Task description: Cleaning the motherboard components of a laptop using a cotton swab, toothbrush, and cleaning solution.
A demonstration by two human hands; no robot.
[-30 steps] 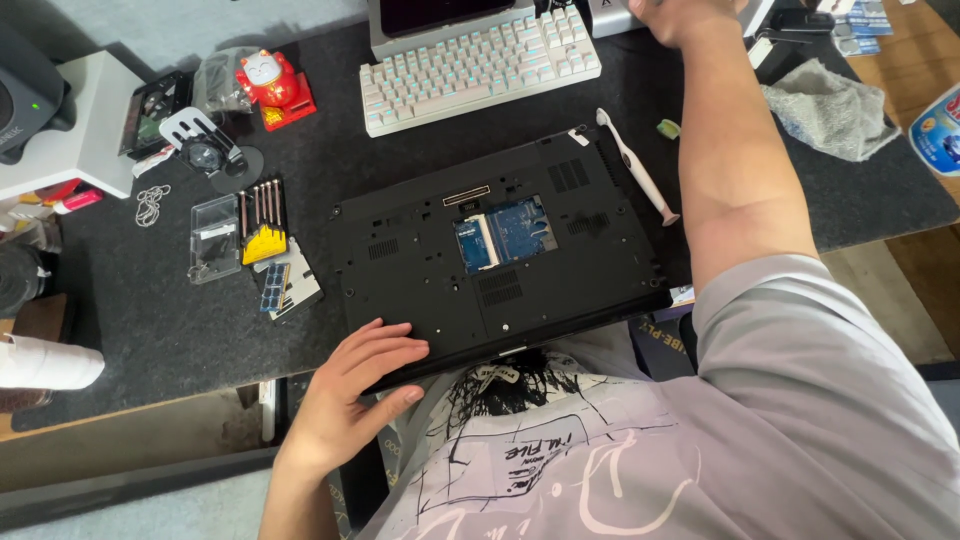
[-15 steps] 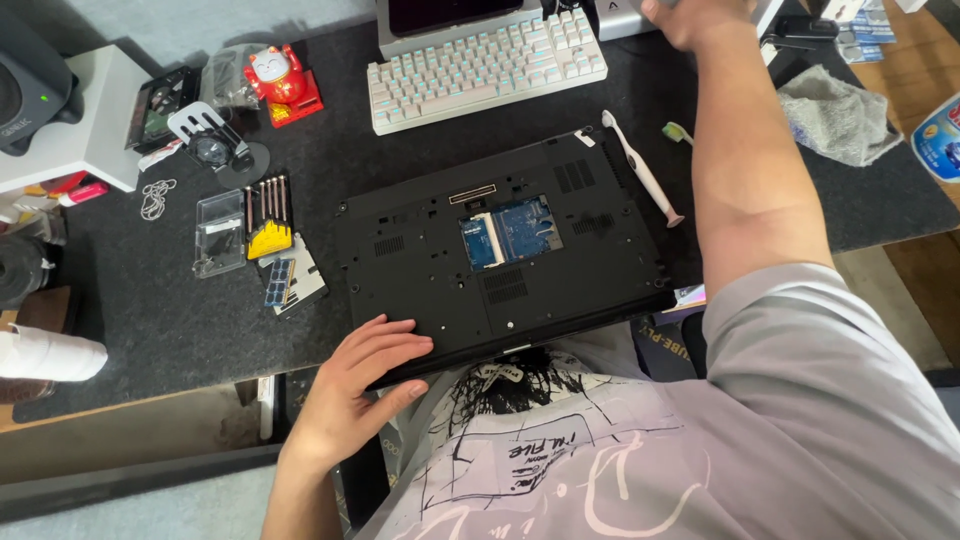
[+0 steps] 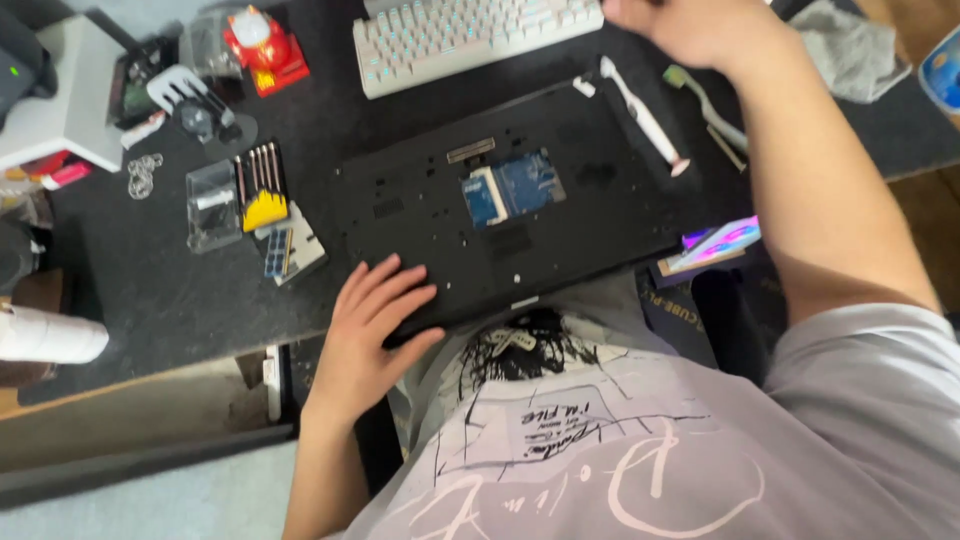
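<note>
Your left hand point(image 3: 372, 325) lies flat on the upturned black laptop point(image 3: 500, 210) at the near edge of the dark felt desk mat point(image 3: 150, 290)

From the left: a clear plastic case point(image 3: 213, 205) and a yellow-based rack of small screwdrivers point(image 3: 262, 187) sit just beside the laptop; your left hand rests with fingers spread on its near left corner, gripping nothing; a blue circuit board point(image 3: 512, 186) shows through the open bay; a white toothbrush point(image 3: 640, 112) lies at its far right corner; your right hand point(image 3: 690, 25) reaches past the white keyboard point(image 3: 470, 35), its grip too blurred to tell
</note>
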